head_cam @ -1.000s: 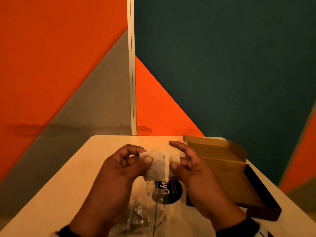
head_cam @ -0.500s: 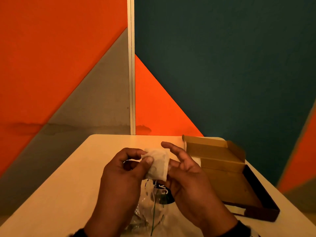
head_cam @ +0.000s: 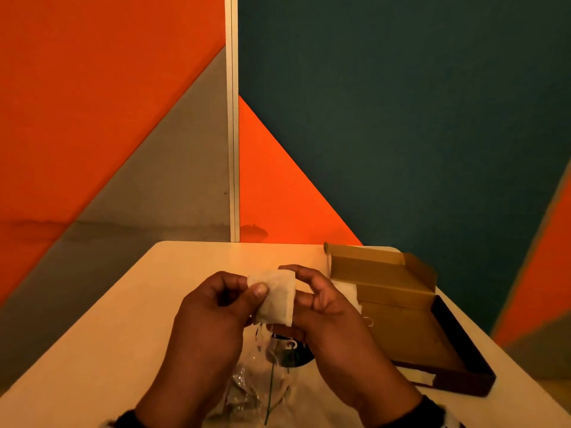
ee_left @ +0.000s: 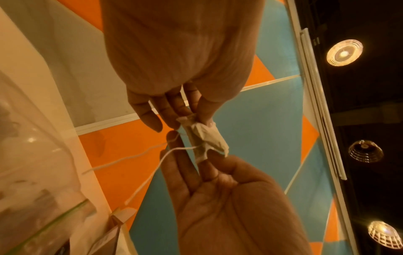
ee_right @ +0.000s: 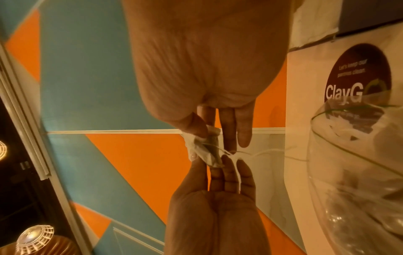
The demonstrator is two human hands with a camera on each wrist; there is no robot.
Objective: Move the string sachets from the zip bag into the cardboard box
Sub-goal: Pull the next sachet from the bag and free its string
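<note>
Both hands hold one white string sachet (head_cam: 275, 296) in the air above the clear zip bag (head_cam: 265, 378). My left hand (head_cam: 253, 287) pinches its left edge with the thumb on top. My right hand (head_cam: 295, 299) grips the right edge between forefinger and thumb. In the left wrist view the sachet (ee_left: 207, 139) is crumpled between the fingertips and its strings (ee_left: 152, 151) trail toward the zip bag (ee_left: 32, 172). The right wrist view shows the same pinch on the sachet (ee_right: 205, 150). The open cardboard box (head_cam: 401, 329) lies to the right, with a white sachet (head_cam: 346, 288) at its near-left corner.
The pale table (head_cam: 123, 319) ends at a wall of orange, grey and teal panels. A dark round sticker (ee_right: 357, 77) lies on the table under the zip bag (ee_right: 348, 163). The box's lid flap (head_cam: 367, 262) stands up at the far side.
The sachet was spread wide between both hands; now it looks narrower, and the right fingers have shifted closer to the left hand.
</note>
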